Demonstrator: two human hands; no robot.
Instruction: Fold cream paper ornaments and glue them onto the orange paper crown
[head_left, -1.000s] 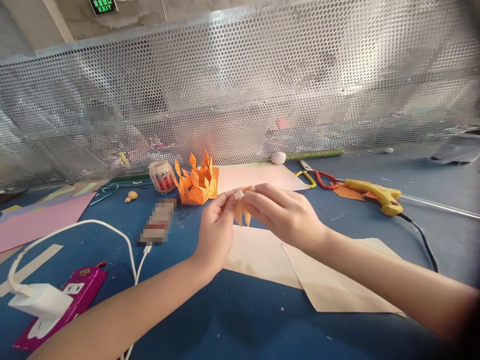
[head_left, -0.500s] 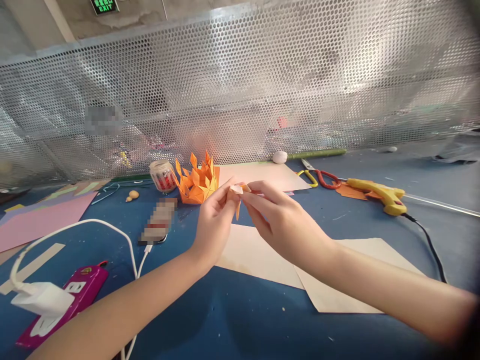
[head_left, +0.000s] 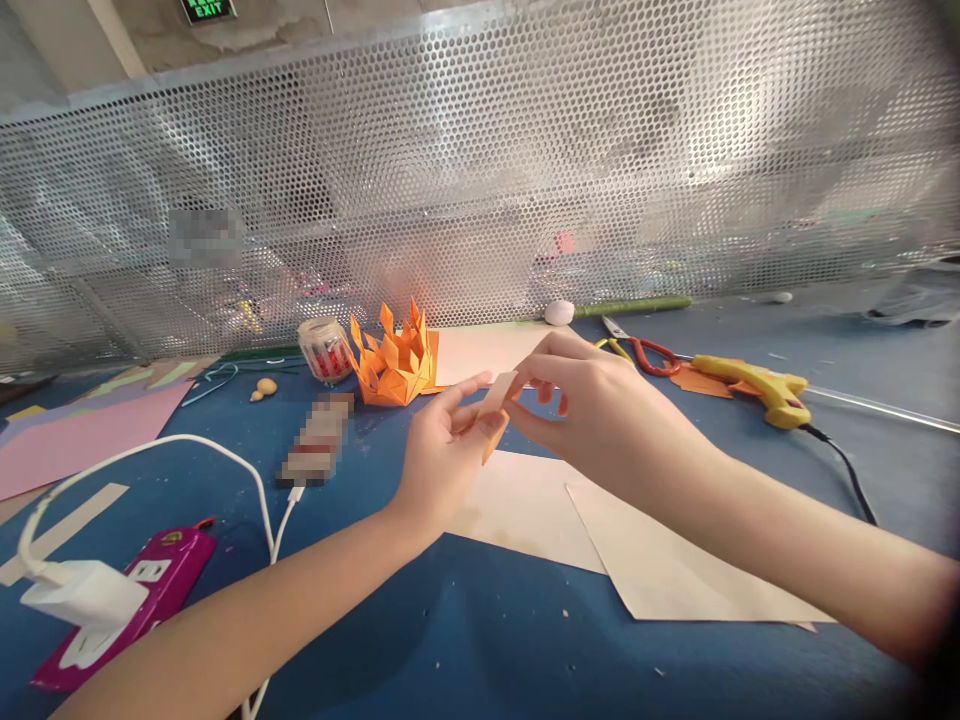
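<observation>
Between both hands is a small piece of folded paper [head_left: 496, 392], pale on its upper face with an orange part beneath. My left hand [head_left: 442, 440] pinches its lower end between thumb and fingers. From the right, my right hand [head_left: 574, 390] grips the upper end with thumb and forefinger, the other fingers curled. Behind the left hand stands an orange folded-paper crown [head_left: 397, 365] with pointed tips. Below the hands lie cream paper sheets [head_left: 532, 520], partly covered by the right forearm.
Scissors [head_left: 652, 355] and a yellow glue gun [head_left: 780, 395] lie at right. A glass jar [head_left: 325, 350], a phone [head_left: 319, 440] and a purple power strip [head_left: 176, 555] with white cable are at left. A perforated metal screen [head_left: 465, 180] borders the table's back.
My right hand has shifted slightly right and up, its wrist more arched. More of the pale paper strip shows between the hands. A cream sheet has moved a little left.
</observation>
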